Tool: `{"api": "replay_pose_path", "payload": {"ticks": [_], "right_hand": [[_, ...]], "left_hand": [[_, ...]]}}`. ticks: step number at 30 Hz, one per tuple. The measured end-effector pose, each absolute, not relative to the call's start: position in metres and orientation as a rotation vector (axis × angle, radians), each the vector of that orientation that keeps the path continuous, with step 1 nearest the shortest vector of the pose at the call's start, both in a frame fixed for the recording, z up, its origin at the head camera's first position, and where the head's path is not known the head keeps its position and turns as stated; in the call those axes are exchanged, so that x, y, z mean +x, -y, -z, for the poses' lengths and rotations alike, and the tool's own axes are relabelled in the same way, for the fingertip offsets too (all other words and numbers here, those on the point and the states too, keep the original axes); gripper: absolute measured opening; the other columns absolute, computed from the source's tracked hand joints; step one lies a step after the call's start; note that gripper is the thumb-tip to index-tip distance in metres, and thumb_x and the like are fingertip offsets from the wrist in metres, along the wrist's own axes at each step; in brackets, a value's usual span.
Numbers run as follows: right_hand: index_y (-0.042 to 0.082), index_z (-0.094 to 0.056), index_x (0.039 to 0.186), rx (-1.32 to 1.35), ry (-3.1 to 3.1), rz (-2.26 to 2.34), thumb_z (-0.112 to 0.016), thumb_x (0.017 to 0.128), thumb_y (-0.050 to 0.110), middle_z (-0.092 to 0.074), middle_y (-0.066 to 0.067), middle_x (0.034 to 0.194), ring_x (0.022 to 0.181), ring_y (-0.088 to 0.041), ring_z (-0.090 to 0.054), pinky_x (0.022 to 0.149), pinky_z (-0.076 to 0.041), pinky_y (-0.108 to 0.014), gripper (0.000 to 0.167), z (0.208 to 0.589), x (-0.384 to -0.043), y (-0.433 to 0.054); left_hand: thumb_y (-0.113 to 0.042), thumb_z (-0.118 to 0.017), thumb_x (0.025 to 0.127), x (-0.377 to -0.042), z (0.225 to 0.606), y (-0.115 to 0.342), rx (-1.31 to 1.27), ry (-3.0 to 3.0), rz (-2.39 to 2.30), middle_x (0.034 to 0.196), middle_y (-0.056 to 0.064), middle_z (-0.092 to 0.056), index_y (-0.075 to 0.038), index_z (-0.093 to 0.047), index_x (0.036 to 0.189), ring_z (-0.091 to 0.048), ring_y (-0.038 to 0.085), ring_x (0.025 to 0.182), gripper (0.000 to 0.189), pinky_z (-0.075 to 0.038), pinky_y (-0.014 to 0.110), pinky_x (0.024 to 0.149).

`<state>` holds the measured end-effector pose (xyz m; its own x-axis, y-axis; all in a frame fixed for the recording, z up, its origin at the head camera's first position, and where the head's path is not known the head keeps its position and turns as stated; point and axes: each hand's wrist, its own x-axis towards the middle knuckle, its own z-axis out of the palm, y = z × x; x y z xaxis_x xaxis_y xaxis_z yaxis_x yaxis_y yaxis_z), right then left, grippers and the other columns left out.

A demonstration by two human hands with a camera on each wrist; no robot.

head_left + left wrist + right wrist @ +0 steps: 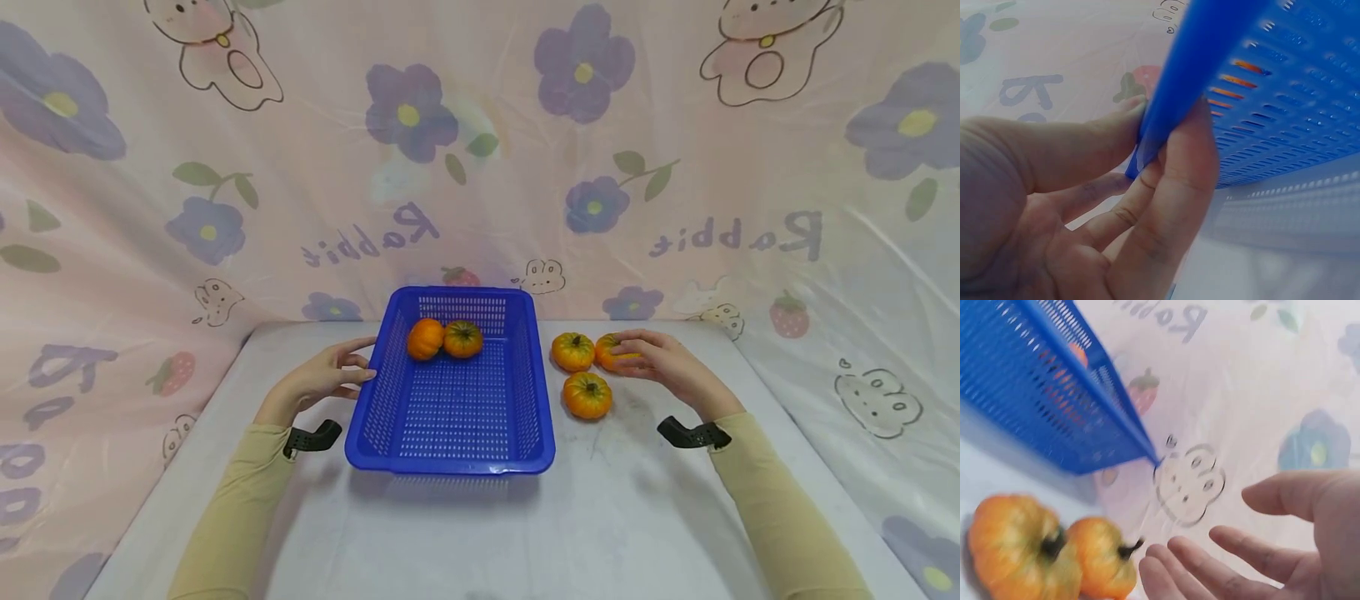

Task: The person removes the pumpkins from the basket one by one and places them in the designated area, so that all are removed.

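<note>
My left hand (321, 380) pinches the left rim of a blue plastic basket (450, 463). In the left wrist view, the thumb and fingers (1188, 162) grip the rim from both sides. Inside the basket, toward its back left, lie an orange pumpkin (425, 340) and a greener pumpkin (463, 340), side by side. Right of the basket, my right hand (671, 367) holds nothing, its fingers extended and apart from the thumb. It partly covers one small pumpkin (606, 353) in the head view. Two others, a back pumpkin (572, 352) and a front pumpkin (588, 397), sit close by.
A white-covered table (600, 517) carries the basket and loose pumpkins. Behind it and at both sides hangs a printed cloth (487, 208) with flowers and rabbits. A black strap (311, 437) circles the left wrist, and another strap (693, 433) the right.
</note>
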<state>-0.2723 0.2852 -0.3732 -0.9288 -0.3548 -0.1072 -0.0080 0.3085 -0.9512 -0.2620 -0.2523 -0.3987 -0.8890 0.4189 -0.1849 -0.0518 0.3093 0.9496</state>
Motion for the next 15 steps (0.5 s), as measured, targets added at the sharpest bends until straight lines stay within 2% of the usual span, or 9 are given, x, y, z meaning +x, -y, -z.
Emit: {"api": "replay_pose_path", "payload": {"ticks": [3, 6, 8, 11, 15], "right_hand": [[-0.008, -0.032, 0.141, -0.362, -2.271, 1.656, -0.04, 0.104, 0.029, -0.043, -0.032, 0.133, 0.117, -0.04, -0.052, 0.1, -0.041, -0.046, 0.054, 0.36, -0.276, -0.274], [-0.004, -0.035, 0.141, -0.386, -2.276, 1.638, -0.043, 0.103, 0.031, -0.046, -0.028, 0.132, 0.118, -0.041, -0.051, 0.098, -0.044, -0.042, 0.052, 0.35, -0.281, -0.262], [-0.002, -0.036, 0.141, -0.408, -2.27, 1.629, -0.044, 0.103, 0.031, -0.046, -0.028, 0.134, 0.119, -0.039, -0.052, 0.096, -0.046, -0.038, 0.051, 0.345, -0.283, -0.254], [0.0, -0.039, 0.14, -0.452, -2.251, 1.632, -0.045, 0.103, 0.03, -0.045, -0.028, 0.135, 0.119, -0.036, -0.052, 0.097, -0.045, -0.041, 0.048, 0.34, -0.286, -0.243], [0.008, -0.042, 0.14, -0.546, -2.257, 1.6, -0.049, 0.101, 0.032, -0.048, -0.021, 0.136, 0.119, -0.03, -0.053, 0.099, -0.043, -0.04, 0.047, 0.335, -0.292, -0.226]], "left_hand": [[-0.012, -0.059, 0.096, -0.262, 0.398, 0.252, 0.327, -2.184, -1.609, 0.107, 0.021, -0.054, -0.009, -0.016, 0.153, -0.062, 0.028, 0.092, 0.072, -0.055, 0.043, 0.083], [-0.012, -0.059, 0.096, -0.262, 0.398, 0.252, 0.326, -2.192, -1.606, 0.108, 0.021, -0.054, -0.008, -0.016, 0.153, -0.062, 0.028, 0.091, 0.072, -0.055, 0.043, 0.082], [-0.012, -0.059, 0.096, -0.262, 0.398, 0.252, 0.326, -2.191, -1.605, 0.108, 0.022, -0.054, -0.008, -0.016, 0.153, -0.062, 0.028, 0.092, 0.072, -0.055, 0.043, 0.082], [-0.012, -0.059, 0.096, -0.262, 0.398, 0.252, 0.323, -2.19, -1.605, 0.109, 0.022, -0.054, -0.008, -0.017, 0.153, -0.063, 0.028, 0.092, 0.072, -0.055, 0.044, 0.082], [-0.012, -0.059, 0.096, -0.261, 0.398, 0.252, 0.316, -2.194, -1.601, 0.109, 0.022, -0.055, -0.009, -0.017, 0.153, -0.063, 0.028, 0.092, 0.072, -0.055, 0.043, 0.082]]}}
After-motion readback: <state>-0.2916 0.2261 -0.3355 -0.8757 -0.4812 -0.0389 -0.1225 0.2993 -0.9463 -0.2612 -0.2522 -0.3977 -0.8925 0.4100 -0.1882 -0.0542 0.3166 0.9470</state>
